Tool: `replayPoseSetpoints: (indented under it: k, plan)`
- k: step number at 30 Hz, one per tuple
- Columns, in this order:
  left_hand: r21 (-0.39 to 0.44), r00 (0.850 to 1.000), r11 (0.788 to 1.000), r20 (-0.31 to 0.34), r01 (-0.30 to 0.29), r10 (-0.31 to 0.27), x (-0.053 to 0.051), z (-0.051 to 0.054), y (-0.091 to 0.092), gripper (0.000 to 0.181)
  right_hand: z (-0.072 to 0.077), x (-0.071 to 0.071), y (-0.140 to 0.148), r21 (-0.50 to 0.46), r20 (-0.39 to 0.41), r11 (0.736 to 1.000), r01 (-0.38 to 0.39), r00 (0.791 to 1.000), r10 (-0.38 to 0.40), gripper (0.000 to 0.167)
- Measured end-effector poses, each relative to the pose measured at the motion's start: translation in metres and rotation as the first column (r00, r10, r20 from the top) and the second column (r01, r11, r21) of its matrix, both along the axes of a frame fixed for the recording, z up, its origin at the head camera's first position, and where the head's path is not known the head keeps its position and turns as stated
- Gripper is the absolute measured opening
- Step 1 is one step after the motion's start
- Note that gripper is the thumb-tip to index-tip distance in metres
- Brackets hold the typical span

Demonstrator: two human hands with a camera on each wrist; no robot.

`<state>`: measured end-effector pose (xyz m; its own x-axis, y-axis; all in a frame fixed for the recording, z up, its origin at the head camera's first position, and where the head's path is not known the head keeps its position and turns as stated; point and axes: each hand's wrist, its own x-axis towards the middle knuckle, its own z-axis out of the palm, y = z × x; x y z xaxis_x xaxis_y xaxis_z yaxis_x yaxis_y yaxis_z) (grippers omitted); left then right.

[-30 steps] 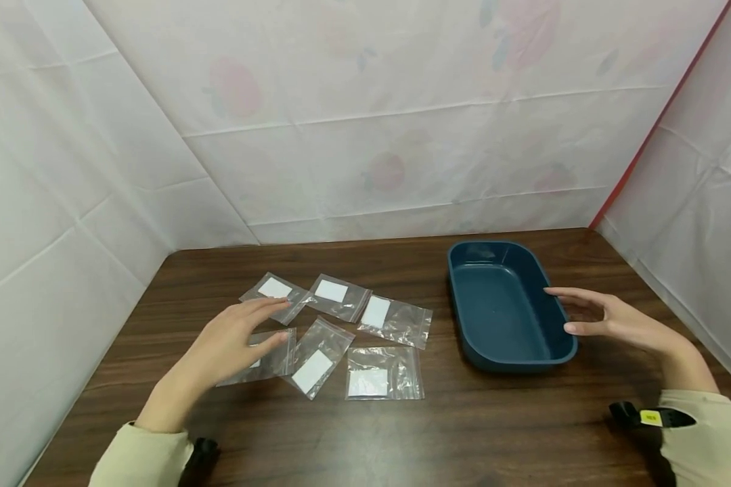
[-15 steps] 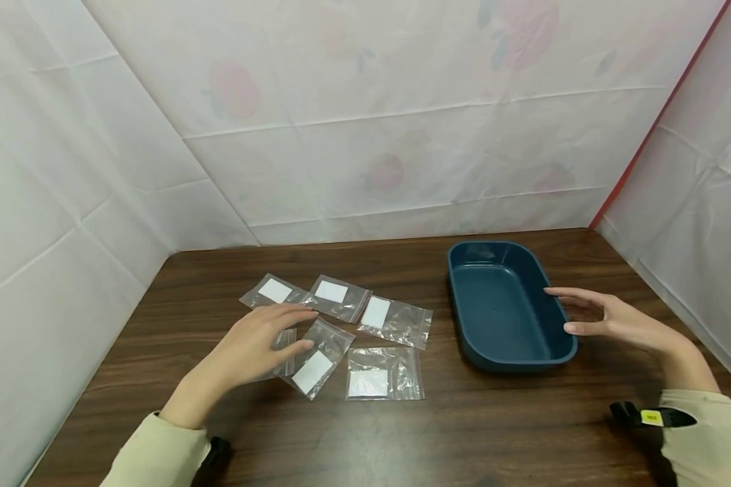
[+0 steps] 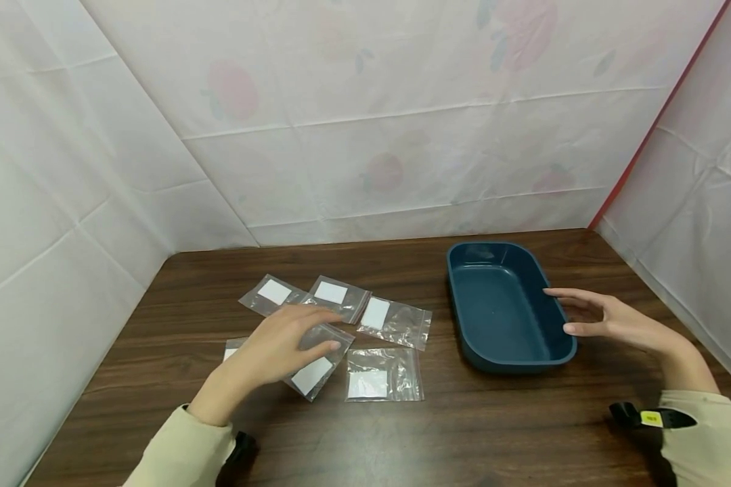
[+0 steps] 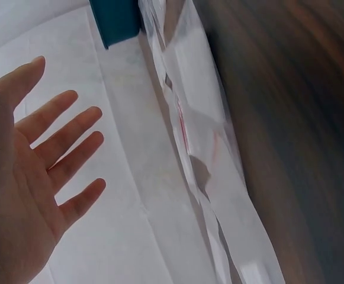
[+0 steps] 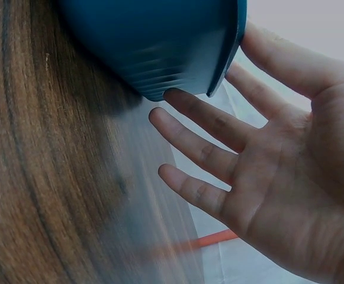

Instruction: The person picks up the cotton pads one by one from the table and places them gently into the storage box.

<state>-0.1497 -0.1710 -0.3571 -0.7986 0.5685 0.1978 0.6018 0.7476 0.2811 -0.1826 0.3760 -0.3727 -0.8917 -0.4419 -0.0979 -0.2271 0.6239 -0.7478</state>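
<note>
Over the clear zip bags on the brown table is my left hand [image 3: 274, 348], fingers extended and holding nothing; the left wrist view shows the same hand [image 4: 35, 171] with spread fingers. It partly hides a bag [image 3: 312, 376] and a lower left bag [image 3: 231, 346]. Other bags with white inserts lie at upper left [image 3: 274, 292], upper middle [image 3: 331, 292], right [image 3: 375, 313] and lower right [image 3: 368, 383]. My right hand [image 3: 621, 323] touches the right rim of a blue tray [image 3: 499, 318]. In the right wrist view, this hand [image 5: 266, 154] has nearly straight fingers beside the tray [image 5: 160, 35].
White patterned sheets [image 3: 384, 135] rise behind the table and at both sides. A red strip [image 3: 652, 132] runs up the right corner. Bare table [image 3: 493, 426] lies in front of the tray.
My left hand has moved right across the bags, uncovering part of the lower left one. The right hand and the tray have stayed in place.
</note>
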Motion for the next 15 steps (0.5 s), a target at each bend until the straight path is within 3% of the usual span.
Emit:
replayPoseSetpoints:
  k: [9, 15]
  plan:
    - [-0.006, 0.996, 0.996, -0.017, 0.091, -0.091, -0.006, -0.004, 0.025, 0.047, 0.0, 0.0, 0.003, 0.017, 0.0, 1.0, 0.004, 1.0, -0.004, 0.06]
    - [-0.023, 0.993, 0.993, -0.004, 0.115, -0.115, -0.007, -0.004, 0.04, 0.044, 0.0, 0.0, 0.004, 0.021, 0.005, 1.0, 0.004, 1.0, -0.004, 0.061]
